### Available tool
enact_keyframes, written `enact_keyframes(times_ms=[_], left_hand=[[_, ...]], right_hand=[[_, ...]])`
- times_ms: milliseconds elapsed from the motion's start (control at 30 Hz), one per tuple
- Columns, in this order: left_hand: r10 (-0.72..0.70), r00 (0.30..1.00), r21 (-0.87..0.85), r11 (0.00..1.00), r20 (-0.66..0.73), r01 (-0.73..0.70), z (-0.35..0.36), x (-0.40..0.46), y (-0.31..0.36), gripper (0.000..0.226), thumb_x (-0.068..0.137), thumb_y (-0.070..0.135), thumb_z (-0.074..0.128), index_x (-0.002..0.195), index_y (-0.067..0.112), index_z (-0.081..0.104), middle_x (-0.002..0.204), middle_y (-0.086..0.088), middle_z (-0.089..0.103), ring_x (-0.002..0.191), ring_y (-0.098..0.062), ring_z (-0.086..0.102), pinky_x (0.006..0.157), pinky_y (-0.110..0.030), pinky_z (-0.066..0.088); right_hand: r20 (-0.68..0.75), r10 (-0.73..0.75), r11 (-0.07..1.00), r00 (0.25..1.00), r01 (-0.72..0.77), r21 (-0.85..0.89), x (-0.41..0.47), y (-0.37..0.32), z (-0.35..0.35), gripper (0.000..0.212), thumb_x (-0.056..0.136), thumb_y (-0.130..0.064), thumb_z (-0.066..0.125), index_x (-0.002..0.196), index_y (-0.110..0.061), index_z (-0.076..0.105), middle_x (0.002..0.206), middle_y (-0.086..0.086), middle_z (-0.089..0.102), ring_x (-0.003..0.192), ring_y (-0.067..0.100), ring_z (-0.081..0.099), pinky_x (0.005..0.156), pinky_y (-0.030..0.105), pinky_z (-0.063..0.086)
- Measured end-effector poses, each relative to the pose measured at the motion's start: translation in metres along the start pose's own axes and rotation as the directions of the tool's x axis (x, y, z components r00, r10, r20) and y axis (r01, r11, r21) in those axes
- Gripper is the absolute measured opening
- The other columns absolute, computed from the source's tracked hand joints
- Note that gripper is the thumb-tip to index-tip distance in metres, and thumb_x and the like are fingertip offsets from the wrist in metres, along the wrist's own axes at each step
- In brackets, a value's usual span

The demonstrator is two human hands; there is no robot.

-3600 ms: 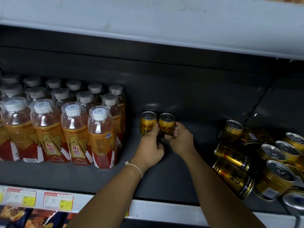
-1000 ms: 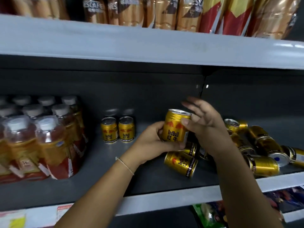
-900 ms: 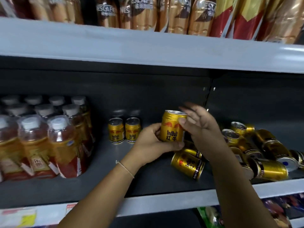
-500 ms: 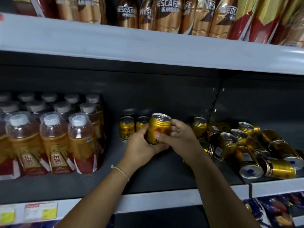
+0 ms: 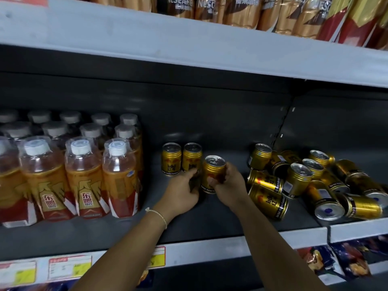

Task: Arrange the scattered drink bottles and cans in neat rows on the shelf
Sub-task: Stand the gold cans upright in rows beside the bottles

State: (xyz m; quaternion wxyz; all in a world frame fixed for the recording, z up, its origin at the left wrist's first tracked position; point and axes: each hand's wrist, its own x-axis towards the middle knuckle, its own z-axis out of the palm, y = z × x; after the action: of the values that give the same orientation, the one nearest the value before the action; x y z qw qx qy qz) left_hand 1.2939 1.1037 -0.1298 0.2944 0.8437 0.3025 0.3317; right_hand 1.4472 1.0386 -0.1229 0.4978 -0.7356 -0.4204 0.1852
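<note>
Now both hands, left hand (image 5: 182,191) and right hand (image 5: 226,185), curl fingers around 1 upright gold Red Bull can (image 5: 213,173) mid-shelf (image 5: 210,215), beside 2 standing cans (image 5: 181,157); toppled cans (image 5: 304,183) crowd the right end, Nescafé bottles (image 5: 210,6) above.

both hands (image 5: 184,193) (image 5: 227,185) extended forward, fingers (image 5: 212,181) curled, gripping.

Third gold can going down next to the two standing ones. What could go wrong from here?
1. The held can sits tight against the two upright cans; the left hand crowds their bases and could tip them.
2. The right hand works just beside the loose can pile; a wrist bump may send lying cans rolling toward the shelf edge.
</note>
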Motion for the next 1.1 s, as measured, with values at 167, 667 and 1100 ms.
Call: enact_keyframes(times_ms=[167,667,1100], left_hand=[[-0.088,0.991,0.03,0.996,0.105,0.086,0.0,0.015,0.004,0.046,0.082,0.003,0.055,0.127,0.013,0.059,0.125,-0.003,0.062,0.116,-0.017,0.056,0.099,-0.023,0.043],[-0.165,0.98,-0.003,0.986,0.114,0.166,0.027,0.03,-0.001,0.067,0.083,-0.005,0.047,0.147,0.013,0.035,0.15,-0.007,0.037,0.139,-0.018,0.031,0.112,-0.02,0.022],[-0.068,0.997,0.141,0.988,0.042,0.062,0.032,0.03,-0.007,0.067,0.08,-0.004,0.051,0.145,0.005,0.036,0.145,-0.015,0.043,0.134,-0.026,0.038,0.108,-0.015,0.019]], right_hand=[[0.056,-0.001,0.997,0.998,0.005,-0.071,0.012,0.001,0.002,0.056,0.087,-0.012,0.069,0.135,-0.029,0.043,0.118,-0.008,0.06,0.114,0.015,0.057,0.096,0.033,0.045],[0.006,0.026,0.988,1.0,-0.025,-0.152,0.046,0.0,0.007,0.073,0.094,-0.018,0.065,0.154,-0.017,0.023,0.148,0.011,0.044,0.136,0.029,0.043,0.111,0.042,0.038],[-0.027,0.008,0.983,1.0,-0.013,-0.185,0.063,0.001,0.016,0.052,0.092,-0.014,0.067,0.138,-0.013,0.043,0.135,0.012,0.051,0.123,0.029,0.051,0.089,0.027,0.034]])
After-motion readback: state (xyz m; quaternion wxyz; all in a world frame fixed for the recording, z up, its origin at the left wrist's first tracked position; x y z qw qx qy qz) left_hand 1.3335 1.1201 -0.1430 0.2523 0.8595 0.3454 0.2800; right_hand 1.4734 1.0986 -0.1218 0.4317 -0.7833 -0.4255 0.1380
